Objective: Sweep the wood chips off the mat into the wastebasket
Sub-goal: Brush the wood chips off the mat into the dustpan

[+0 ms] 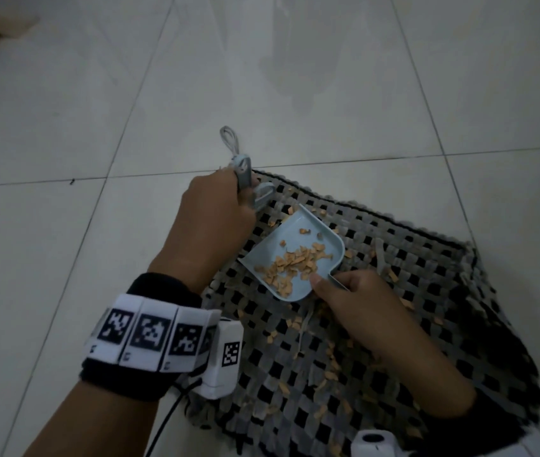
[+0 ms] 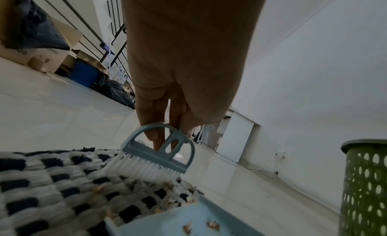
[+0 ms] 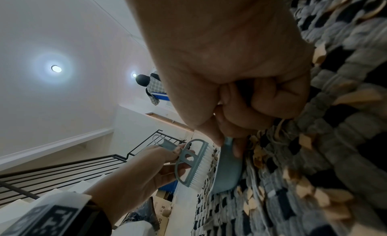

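While a pile of wood chips already lies in the dustpan, many remain scattered on the mat beside it; left hand fingers grip the brush, right hand pinches the dustpan's handle. Nothing seems emptied into the wastebasket beyond the dustpan.

One mat, one dustpan, one brush, one wastebasket, two hands — wood chips uncountable.

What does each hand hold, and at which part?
The left hand grips the small brush by its handle. The right hand pinches the blue dustpan at its short handle, thumb on top.
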